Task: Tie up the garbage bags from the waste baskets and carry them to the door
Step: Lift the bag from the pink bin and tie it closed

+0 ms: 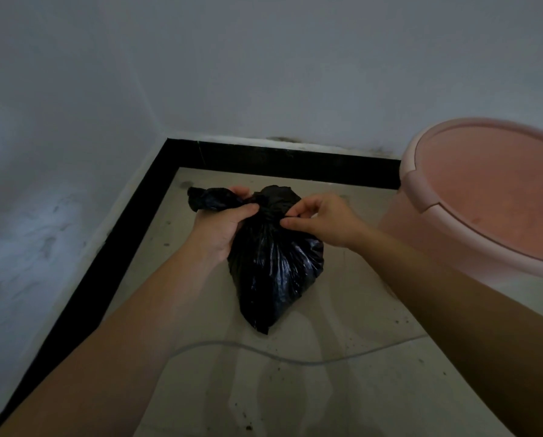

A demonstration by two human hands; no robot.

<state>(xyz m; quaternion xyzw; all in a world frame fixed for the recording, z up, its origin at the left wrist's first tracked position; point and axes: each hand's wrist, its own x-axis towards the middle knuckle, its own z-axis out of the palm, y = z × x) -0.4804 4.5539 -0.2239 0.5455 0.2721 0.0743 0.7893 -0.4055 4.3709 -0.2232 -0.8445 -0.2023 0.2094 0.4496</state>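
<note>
A small black garbage bag (275, 266) hangs in front of me above the floor, in a room corner. My left hand (219, 222) grips the bag's twisted neck, and the loose end sticks out to the left of my fist. My right hand (319, 220) pinches the plastic at the gathered neck with thumb and forefinger, right beside the left hand. The bag's body is bulged and tapers to a point below. A pink waste basket (484, 197) stands at the right, with no bag showing inside it.
Pale walls (74, 121) meet in a corner with a black skirting (112, 247) along the tiled floor. A thin light cable (264, 351) lies across the floor below the bag. Dark specks dot the tiles.
</note>
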